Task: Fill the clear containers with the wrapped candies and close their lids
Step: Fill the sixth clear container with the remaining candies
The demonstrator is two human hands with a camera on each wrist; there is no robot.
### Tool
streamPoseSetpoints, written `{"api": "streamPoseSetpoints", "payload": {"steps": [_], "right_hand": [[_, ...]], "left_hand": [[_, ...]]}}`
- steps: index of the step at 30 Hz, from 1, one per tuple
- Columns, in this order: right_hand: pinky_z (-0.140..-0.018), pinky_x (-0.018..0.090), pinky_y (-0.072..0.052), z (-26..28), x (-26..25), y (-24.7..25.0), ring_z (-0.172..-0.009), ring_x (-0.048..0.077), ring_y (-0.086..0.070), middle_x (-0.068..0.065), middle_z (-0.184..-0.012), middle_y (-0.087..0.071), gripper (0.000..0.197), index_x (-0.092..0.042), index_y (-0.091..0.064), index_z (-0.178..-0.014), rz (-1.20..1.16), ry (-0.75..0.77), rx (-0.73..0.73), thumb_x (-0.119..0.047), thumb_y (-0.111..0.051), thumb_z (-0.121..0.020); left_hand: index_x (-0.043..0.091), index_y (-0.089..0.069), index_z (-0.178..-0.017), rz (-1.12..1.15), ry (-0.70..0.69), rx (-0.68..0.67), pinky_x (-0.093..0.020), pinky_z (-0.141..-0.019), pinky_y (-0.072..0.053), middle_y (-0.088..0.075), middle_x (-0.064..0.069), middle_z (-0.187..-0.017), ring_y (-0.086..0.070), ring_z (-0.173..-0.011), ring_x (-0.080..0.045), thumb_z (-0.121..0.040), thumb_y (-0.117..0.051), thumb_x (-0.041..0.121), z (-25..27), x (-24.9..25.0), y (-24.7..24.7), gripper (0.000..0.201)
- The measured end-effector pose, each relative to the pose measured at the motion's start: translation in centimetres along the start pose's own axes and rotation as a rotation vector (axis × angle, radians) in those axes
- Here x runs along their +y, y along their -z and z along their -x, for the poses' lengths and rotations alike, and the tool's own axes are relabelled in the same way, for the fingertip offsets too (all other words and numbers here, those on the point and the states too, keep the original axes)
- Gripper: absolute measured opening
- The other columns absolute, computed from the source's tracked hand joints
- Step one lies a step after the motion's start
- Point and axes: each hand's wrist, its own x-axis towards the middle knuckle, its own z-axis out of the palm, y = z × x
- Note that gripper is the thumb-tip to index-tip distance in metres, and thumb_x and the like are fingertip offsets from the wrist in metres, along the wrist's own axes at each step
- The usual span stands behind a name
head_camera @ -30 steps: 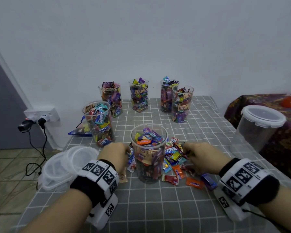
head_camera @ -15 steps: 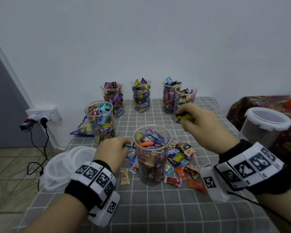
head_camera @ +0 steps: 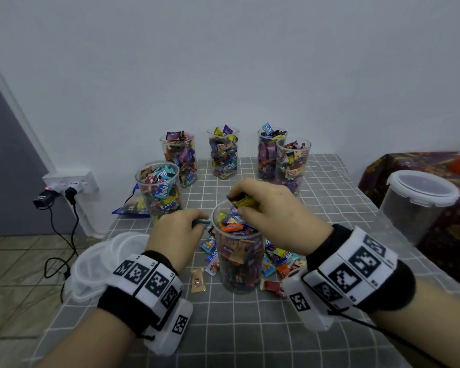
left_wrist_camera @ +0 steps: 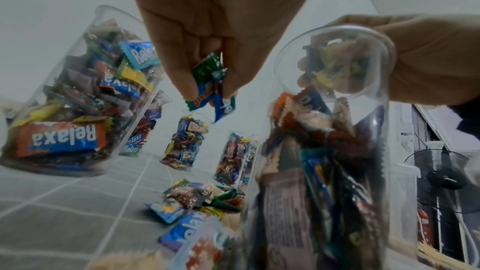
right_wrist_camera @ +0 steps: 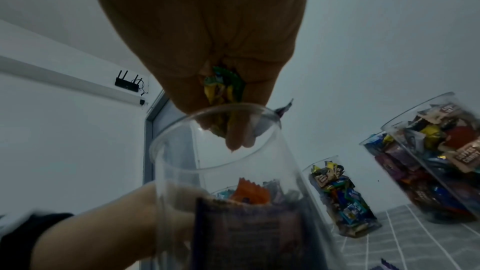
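Yellow candies [head_camera: 243, 201] are pinched by the right hand [head_camera: 274, 208] over the near container [head_camera: 238, 251] (fingertips half hidden); green candies [left_wrist_camera: 211, 87] are pinched beside it by the left hand [head_camera: 174, 235].

Right hand [head_camera: 271, 208] fingertips hidden behind its candies [head_camera: 243, 201] over the near container [head_camera: 238, 258], whose wall blurs the right wrist view; loose candies [head_camera: 274, 264] partly hidden behind it; both forearms and the near bench [head_camera: 250, 328] edge cut off.

Dim, flat indoor light with soft shadows; wide-angle bending at edges, near objects blurred in both wrist views.
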Motion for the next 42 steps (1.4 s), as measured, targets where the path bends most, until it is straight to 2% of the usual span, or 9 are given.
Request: {"api": "streamPoseSetpoints", "payload": {"steps": [6,14,18,21,25,28,31,37,42], "right_hand": [[-0.091,0.033,-0.043,-0.4,-0.2,-0.7,-0.106,0.016,-0.055,0.0,-0.118,-0.058,0.029,-0.017,-0.056,-0.122,0.048,0.0,-0.045,-0.015,-0.054,-0.093],[-0.096,0.035,-0.044,0.5,0.9,-0.7,-0.111,0.007,-0.049,-0.01,-0.116,-0.052,0.032,-0.016,-0.056,-0.122,-0.099,-0.059,0.172,-0.028,-0.058,-0.092],[-0.104,0.03,-0.038,1.7,2.9,-0.7,-0.122,0.0,-0.042,-0.015,-0.133,-0.046,0.075,-0.027,-0.043,-0.135,-0.358,-0.242,0.086,-0.06,-0.064,-0.071],[-0.107,0.028,-0.033,2.3,4.2,-1.0,-0.129,0.0,-0.036,-0.017,-0.142,-0.037,0.104,-0.03,-0.028,-0.143,-0.447,-0.314,-0.064,-0.069,-0.063,-0.054],[-0.106,0.026,-0.037,2.7,4.8,-2.1,-0.126,0.0,-0.043,-0.019,-0.136,-0.042,0.111,-0.032,-0.019,-0.145,-0.59,-0.352,-0.178,-0.057,-0.076,-0.053],[-0.098,0.022,-0.045,2.7,4.7,-2.8,-0.114,-0.002,-0.055,-0.016,-0.125,-0.055,0.078,-0.033,-0.035,-0.128,-0.7,-0.336,-0.192,-0.026,-0.083,-0.067],[-0.088,0.016,-0.048,2.7,4.6,-2.9,-0.109,-0.003,-0.058,-0.011,-0.118,-0.059,0.062,-0.028,-0.042,-0.12,-0.736,-0.323,-0.168,-0.01,-0.078,-0.073],[-0.096,0.028,-0.049,2.6,5.0,-2.9,-0.111,0.005,-0.059,-0.002,-0.122,-0.06,0.07,-0.018,-0.038,-0.13,-0.724,-0.294,-0.151,-0.009,-0.078,-0.074],[-0.097,0.026,-0.047,2.7,5.1,-2.8,-0.112,0.001,-0.057,-0.008,-0.121,-0.058,0.069,-0.021,-0.039,-0.13,-0.692,-0.281,-0.156,-0.014,-0.079,-0.074]], "left_hand": [[0.021,-0.07,-0.107,0.077,-0.024,0.033,-0.032,-0.084,-0.046,-0.071,0.002,-0.101,-0.062,-0.097,-0.017,-0.089,-0.056,0.014,0.1,0.8,0.5,0.024],[0.021,-0.071,-0.108,0.149,-0.007,0.098,-0.024,-0.076,-0.044,-0.071,0.003,-0.094,-0.059,-0.084,-0.013,-0.088,-0.058,0.012,0.0,1.0,1.3,0.026],[0.021,-0.072,-0.104,0.295,-0.013,0.145,-0.037,-0.075,-0.054,-0.058,0.014,-0.065,-0.057,-0.067,-0.014,-0.087,-0.058,0.01,-0.2,1.1,2.0,0.025],[0.023,-0.071,-0.103,0.408,-0.045,0.192,-0.04,-0.072,-0.055,-0.06,0.017,-0.067,-0.062,-0.067,-0.018,-0.087,-0.06,0.01,-0.1,1.8,2.7,0.023],[0.029,-0.07,-0.1,0.494,-0.139,0.219,-0.029,-0.062,-0.049,-0.059,0.018,-0.066,-0.057,-0.059,-0.009,-0.088,-0.06,0.01,-0.3,3.3,3.3,0.024],[0.036,-0.067,-0.098,0.537,-0.188,0.157,-0.026,-0.061,-0.047,-0.065,0.014,-0.076,-0.058,-0.062,-0.006,-0.088,-0.061,0.012,-0.4,4.6,3.2,0.027],[0.036,-0.068,-0.098,0.522,-0.22,0.071,-0.029,-0.076,-0.054,-0.069,0.013,-0.088,-0.063,-0.08,-0.006,-0.088,-0.061,0.013,-0.3,5.7,2.8,0.026],[0.031,-0.07,-0.1,0.455,-0.232,-0.047,-0.022,-0.081,-0.052,-0.068,0.018,-0.091,-0.063,-0.087,0.002,-0.088,-0.061,0.013,0.1,6.3,2.0,0.024],[0.04,-0.066,-0.097,0.508,-0.232,-0.092,-0.021,-0.085,-0.052,-0.067,0.023,-0.093,-0.064,-0.089,0.006,-0.088,-0.062,0.013,0.1,6.2,1.6,0.029]]}}
